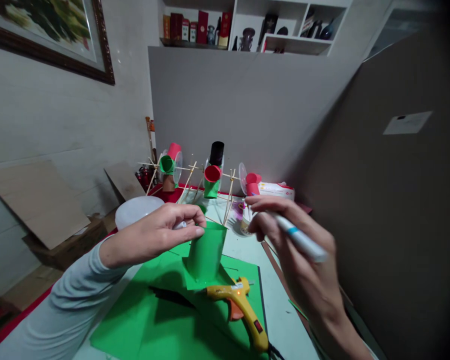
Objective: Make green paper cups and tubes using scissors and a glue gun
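Note:
My left hand [161, 232] pinches the top rim of a green paper tube [206, 255] that stands upright on a green sheet [150, 315]. A small white object shows between its fingertips. My right hand [285, 240] is raised to the right of the tube and grips a white marker with a blue band [300, 240], blurred. A yellow hot glue gun [242, 307] lies on the green sheet just in front of the tube.
Behind the tube stands a frame of wooden skewers [189, 180] carrying green, red and black paper cups. A white bowl [137, 210] sits at the left, a white packet [275, 190] at the back right. Grey boards wall the back and right side.

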`<action>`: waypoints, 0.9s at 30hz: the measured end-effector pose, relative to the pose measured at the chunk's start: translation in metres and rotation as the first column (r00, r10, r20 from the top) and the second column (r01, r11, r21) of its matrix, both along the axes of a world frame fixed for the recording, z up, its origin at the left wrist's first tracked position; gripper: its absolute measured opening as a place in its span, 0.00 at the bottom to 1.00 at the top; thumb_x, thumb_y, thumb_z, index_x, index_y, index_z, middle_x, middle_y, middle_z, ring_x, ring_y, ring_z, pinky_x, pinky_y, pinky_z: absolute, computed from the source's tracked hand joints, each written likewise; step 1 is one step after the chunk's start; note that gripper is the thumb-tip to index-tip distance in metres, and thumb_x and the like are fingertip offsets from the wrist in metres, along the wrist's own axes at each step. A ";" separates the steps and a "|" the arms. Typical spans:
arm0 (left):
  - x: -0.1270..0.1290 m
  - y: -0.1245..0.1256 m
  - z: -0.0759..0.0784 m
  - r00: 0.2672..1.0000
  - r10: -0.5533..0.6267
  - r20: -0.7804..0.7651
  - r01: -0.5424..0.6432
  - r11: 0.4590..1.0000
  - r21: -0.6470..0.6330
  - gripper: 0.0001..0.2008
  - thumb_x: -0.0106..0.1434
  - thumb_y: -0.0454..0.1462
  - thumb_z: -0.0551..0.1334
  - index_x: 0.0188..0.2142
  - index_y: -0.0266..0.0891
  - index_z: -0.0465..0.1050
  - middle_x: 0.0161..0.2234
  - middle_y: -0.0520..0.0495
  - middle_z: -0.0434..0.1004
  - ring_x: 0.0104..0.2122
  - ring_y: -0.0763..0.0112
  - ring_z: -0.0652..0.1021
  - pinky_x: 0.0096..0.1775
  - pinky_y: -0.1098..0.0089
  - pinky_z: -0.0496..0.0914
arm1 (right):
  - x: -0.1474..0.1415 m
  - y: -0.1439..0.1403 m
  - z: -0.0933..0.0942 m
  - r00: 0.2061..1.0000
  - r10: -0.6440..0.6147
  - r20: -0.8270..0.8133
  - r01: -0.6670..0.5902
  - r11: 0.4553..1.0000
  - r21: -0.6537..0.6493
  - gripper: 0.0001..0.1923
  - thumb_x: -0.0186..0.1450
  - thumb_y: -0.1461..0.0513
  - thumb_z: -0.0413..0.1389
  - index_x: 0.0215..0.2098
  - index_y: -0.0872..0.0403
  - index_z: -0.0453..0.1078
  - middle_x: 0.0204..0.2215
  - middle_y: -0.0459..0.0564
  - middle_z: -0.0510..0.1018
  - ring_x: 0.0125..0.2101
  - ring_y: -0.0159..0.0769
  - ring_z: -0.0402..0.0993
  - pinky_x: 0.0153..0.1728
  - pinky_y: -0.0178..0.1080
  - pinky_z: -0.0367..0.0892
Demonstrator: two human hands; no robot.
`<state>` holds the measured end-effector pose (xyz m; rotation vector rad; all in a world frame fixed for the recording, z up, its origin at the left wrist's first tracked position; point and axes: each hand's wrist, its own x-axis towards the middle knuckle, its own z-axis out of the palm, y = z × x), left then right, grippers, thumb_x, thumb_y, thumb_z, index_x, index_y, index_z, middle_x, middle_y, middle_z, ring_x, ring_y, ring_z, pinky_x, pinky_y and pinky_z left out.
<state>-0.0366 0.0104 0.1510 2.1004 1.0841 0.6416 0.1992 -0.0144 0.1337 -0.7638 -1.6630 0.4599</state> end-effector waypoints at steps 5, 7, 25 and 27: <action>-0.001 0.002 0.000 0.995 -0.019 0.095 0.023 0.999 -0.042 0.11 0.67 0.44 0.59 0.34 0.38 0.69 0.27 0.56 0.60 0.25 0.75 0.59 0.26 0.71 0.54 | 0.001 -0.010 -0.001 0.959 0.140 -0.249 -0.114 0.987 0.114 0.13 0.74 0.60 0.52 0.41 0.50 0.80 0.43 0.53 0.78 0.37 0.38 0.72 0.29 0.39 0.66; 0.000 0.002 -0.001 0.992 -0.026 0.124 0.034 0.998 -0.062 0.11 0.67 0.44 0.59 0.35 0.38 0.69 0.27 0.56 0.61 0.25 0.75 0.59 0.26 0.72 0.54 | -0.002 -0.013 -0.001 0.960 0.182 -0.212 -0.157 0.979 0.129 0.12 0.73 0.61 0.53 0.39 0.52 0.79 0.39 0.53 0.76 0.40 0.40 0.72 0.28 0.39 0.67; 0.001 -0.002 0.002 0.987 -0.063 0.148 0.076 0.993 -0.085 0.11 0.68 0.43 0.59 0.35 0.38 0.69 0.26 0.57 0.59 0.25 0.77 0.58 0.24 0.74 0.53 | -0.012 -0.009 -0.007 0.987 0.161 -0.027 -0.155 0.977 0.148 0.06 0.70 0.69 0.54 0.38 0.54 0.70 0.36 0.49 0.75 0.33 0.34 0.76 0.35 0.39 0.73; 0.001 -0.002 0.003 0.987 -0.064 0.150 0.080 0.992 -0.101 0.10 0.68 0.43 0.59 0.35 0.38 0.69 0.25 0.58 0.58 0.24 0.77 0.58 0.24 0.74 0.52 | -0.011 -0.008 -0.007 0.986 0.164 -0.021 -0.159 0.975 0.152 0.06 0.70 0.70 0.54 0.38 0.54 0.70 0.35 0.49 0.75 0.33 0.33 0.76 0.34 0.39 0.73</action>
